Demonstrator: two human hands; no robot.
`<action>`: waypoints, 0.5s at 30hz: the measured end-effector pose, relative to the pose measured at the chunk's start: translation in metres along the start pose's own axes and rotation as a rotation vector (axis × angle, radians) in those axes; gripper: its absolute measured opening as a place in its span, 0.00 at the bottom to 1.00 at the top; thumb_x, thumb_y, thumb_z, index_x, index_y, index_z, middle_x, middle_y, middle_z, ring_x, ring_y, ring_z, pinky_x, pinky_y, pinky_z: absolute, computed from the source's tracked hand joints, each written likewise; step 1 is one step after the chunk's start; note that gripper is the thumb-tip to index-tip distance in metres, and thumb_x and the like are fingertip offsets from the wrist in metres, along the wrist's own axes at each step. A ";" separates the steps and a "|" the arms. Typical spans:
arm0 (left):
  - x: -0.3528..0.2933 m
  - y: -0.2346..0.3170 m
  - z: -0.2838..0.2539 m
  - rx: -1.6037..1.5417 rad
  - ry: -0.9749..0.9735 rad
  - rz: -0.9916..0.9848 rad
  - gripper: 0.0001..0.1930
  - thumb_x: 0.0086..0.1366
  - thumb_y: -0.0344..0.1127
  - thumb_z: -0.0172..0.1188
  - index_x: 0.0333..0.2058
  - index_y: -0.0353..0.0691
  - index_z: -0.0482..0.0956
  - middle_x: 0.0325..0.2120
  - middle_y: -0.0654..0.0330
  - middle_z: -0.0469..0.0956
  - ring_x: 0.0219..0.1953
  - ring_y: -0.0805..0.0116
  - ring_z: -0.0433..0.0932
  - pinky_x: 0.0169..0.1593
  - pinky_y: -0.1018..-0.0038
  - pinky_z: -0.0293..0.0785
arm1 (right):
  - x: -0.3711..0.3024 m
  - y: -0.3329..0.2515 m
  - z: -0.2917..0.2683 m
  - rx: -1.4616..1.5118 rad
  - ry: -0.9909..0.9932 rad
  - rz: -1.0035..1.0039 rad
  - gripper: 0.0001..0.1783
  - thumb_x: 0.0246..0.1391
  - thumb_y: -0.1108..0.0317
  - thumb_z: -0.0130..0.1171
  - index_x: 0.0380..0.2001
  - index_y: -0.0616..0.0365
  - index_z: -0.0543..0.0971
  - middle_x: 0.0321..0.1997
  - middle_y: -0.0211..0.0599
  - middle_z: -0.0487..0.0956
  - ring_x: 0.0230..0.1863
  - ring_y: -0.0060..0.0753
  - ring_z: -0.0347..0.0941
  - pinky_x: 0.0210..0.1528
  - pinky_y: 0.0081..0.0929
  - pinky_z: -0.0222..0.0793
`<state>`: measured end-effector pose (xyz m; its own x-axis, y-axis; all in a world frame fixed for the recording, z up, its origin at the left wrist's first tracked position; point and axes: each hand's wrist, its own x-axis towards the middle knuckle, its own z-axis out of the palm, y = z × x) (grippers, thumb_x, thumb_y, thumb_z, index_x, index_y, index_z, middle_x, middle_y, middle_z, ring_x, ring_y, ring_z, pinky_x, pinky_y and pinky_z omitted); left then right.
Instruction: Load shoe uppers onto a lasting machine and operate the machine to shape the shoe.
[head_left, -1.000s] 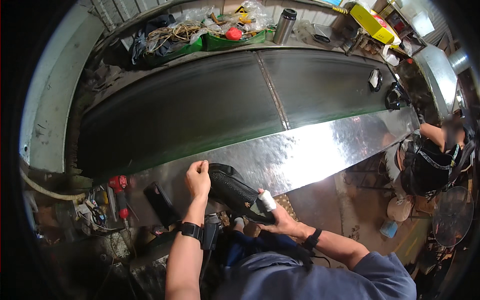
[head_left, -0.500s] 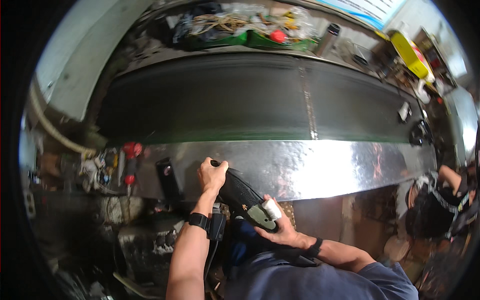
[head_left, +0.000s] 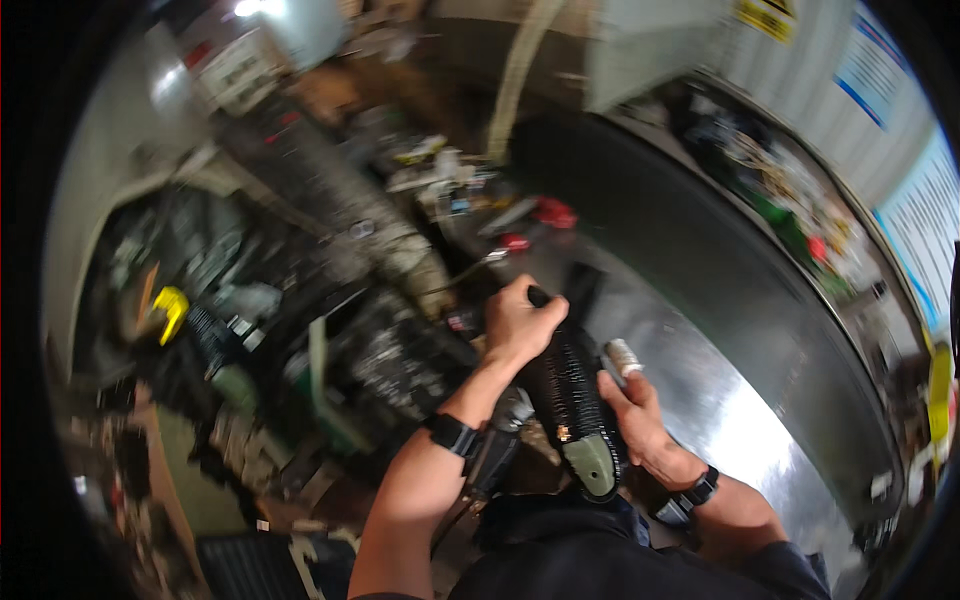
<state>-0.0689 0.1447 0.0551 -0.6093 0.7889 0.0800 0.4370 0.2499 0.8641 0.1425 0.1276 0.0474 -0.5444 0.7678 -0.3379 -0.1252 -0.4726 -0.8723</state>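
Note:
A black, textured shoe upper [head_left: 563,385] on a green shoe last [head_left: 594,468] hangs in front of my body, with the last's drilled end toward me. My left hand [head_left: 522,325] is closed round its far, narrow end. Beside its right edge is my right hand [head_left: 645,425], closed on a short tool with a white cylindrical end [head_left: 622,356] that sticks up past the thumb. I cannot tell whether the right fingers touch the shoe. Below my left forearm is a dark device with a grey tip [head_left: 508,412], partly hidden.
A shiny metal bench edge [head_left: 690,360] runs along a dark conveyor belt [head_left: 700,250]. Red-handled tools [head_left: 553,212] and a dark phone-like slab [head_left: 584,290] lie toward its far end. At left, another black shoe upper [head_left: 207,335] lies among clutter.
My view has swung left, bringing the cluttered left side into sight. The shoe now points more straight away from me. The right hand has moved from the last's near end to the shoe's right side.

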 end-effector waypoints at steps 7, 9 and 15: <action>-0.045 -0.036 -0.220 -0.116 0.343 -0.132 0.26 0.63 0.55 0.65 0.42 0.35 0.77 0.33 0.55 0.79 0.36 0.60 0.78 0.42 0.65 0.74 | -0.001 0.039 0.160 0.071 -0.220 0.018 0.21 0.64 0.68 0.62 0.56 0.63 0.71 0.40 0.31 0.80 0.39 0.18 0.75 0.39 0.19 0.74; -0.057 -0.067 -0.288 0.244 0.914 0.301 0.26 0.57 0.39 0.73 0.50 0.35 0.73 0.45 0.55 0.70 0.49 0.61 0.71 0.57 0.65 0.66 | 0.002 0.053 0.196 0.067 -0.264 0.062 0.21 0.63 0.66 0.63 0.55 0.64 0.71 0.40 0.30 0.80 0.40 0.17 0.74 0.40 0.19 0.73; -0.077 -0.183 -0.390 0.356 1.049 0.012 0.47 0.48 0.31 0.77 0.67 0.47 0.62 0.59 0.41 0.65 0.61 0.43 0.66 0.64 0.55 0.62 | -0.012 0.063 0.308 0.095 -0.380 0.065 0.18 0.64 0.65 0.62 0.51 0.64 0.72 0.36 0.27 0.80 0.31 0.15 0.74 0.30 0.17 0.72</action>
<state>-0.3599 -0.1800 0.0847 -0.7882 -0.0327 0.6145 0.5096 0.5252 0.6816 -0.1143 -0.0450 0.1053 -0.8195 0.5289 -0.2208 -0.1469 -0.5662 -0.8111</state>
